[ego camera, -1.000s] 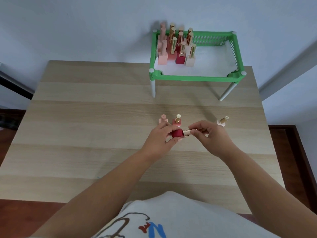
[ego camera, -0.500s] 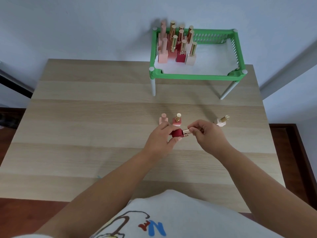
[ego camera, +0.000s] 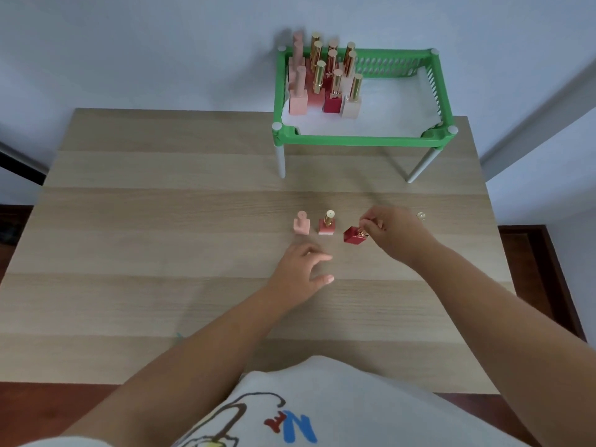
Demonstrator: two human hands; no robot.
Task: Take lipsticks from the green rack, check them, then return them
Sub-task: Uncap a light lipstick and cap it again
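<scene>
The green rack [ego camera: 358, 141] stands on legs at the far right of the wooden table, with several lipsticks [ego camera: 325, 82] upright in its left end. My right hand [ego camera: 392, 232] pinches the gold cap of a dark red lipstick [ego camera: 353, 235], which sits tilted on the table. Left of it a coral lipstick with a gold cap [ego camera: 327, 223] and a pale pink lipstick [ego camera: 302, 223] stand upright. My left hand [ego camera: 301, 272] rests on the table below them, fingers apart and holding nothing. Another lipstick's gold top [ego camera: 421, 216] peeks out beyond my right hand.
The wooden table [ego camera: 161, 237] meets a pale wall at its far edge. The rack's right part holds only a white liner [ego camera: 393, 114]. My white printed shirt [ego camera: 290, 411] fills the bottom of the view.
My left hand let go of the dark red lipstick and dropped back toward me. My right hand carried the lipstick right and down to the table beside the coral one.
</scene>
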